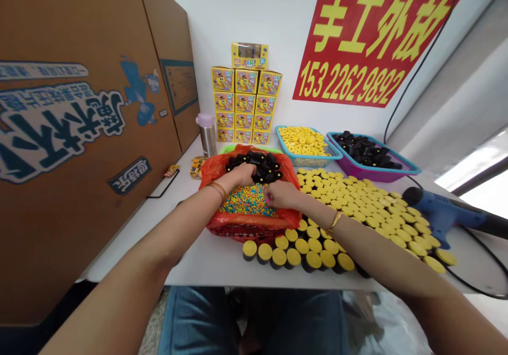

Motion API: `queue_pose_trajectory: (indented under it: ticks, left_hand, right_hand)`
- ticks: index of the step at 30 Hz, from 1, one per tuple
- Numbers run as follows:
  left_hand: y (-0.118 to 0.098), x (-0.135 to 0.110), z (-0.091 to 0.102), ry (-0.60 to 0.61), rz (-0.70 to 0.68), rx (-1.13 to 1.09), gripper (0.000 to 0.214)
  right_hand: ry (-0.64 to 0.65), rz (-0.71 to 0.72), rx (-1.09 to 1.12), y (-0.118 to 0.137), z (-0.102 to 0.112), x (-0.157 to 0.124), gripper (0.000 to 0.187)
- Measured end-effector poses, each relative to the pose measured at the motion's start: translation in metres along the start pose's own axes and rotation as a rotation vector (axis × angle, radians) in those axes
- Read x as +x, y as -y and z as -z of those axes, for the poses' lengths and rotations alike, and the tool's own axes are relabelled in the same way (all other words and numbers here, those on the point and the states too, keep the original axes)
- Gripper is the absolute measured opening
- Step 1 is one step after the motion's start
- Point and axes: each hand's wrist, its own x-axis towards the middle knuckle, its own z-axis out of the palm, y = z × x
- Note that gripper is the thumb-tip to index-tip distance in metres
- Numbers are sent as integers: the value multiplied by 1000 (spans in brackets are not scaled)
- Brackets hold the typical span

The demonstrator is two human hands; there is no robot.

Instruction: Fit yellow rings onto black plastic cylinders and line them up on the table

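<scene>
The left hand [242,174] curls over black cups [260,165] in a red-lined basket [246,222]; its grip cannot be told. The right hand [280,193], fingers bunched, touches colourful candy beads [246,199]. The basket sits near the surface's [198,260] front edge, with yellow-lidded cups [357,196] just beside it.

Setting: small hand-assembly workshop, piecework type; white counter [198,262] crowded with rows of identical yellow-capped black pots [357,201]; blue basket [313,160] of loose yellow caps just beside purple basket [373,174] of loose black pots; stack of identical yellow retail boxes [246,101] against the wall; large printed shipping carton [79,133] at left; blue corded hand tool [440,215] at right; red banner [369,37] with yellow characters and a phone number on the wall.
</scene>
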Motion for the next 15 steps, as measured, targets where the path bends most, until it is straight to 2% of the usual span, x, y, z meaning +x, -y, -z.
queue_pose_trajectory:
  ticks: [4, 6, 9, 11, 13, 15]
  left_hand:
    - [-13, -19, 14, -97, 11, 172, 35]
    - [-18, -29, 20, -156, -32, 279, 31]
    - [-23, -43, 26, -194, -125, 466, 27]
    - [-25, -53, 28, -232, -183, 540, 28]
    - [-24, -62, 30, -302, -212, 536, 27]
    - [-20, -70, 31, -380, -199, 424, 24]
  right_hand:
    - [-56, 74, 40, -5, -4, 1, 19]
    - [-73, 73, 59, -5, -5, 5, 27]
    - [-94, 60, -3, -2, -9, 17, 22]
    - [-124, 91, -64, 3, -13, 29, 26]
    - [-148, 169, -82, 11, -16, 39, 32]
    - [-128, 309, -63, 20, -18, 46, 30]
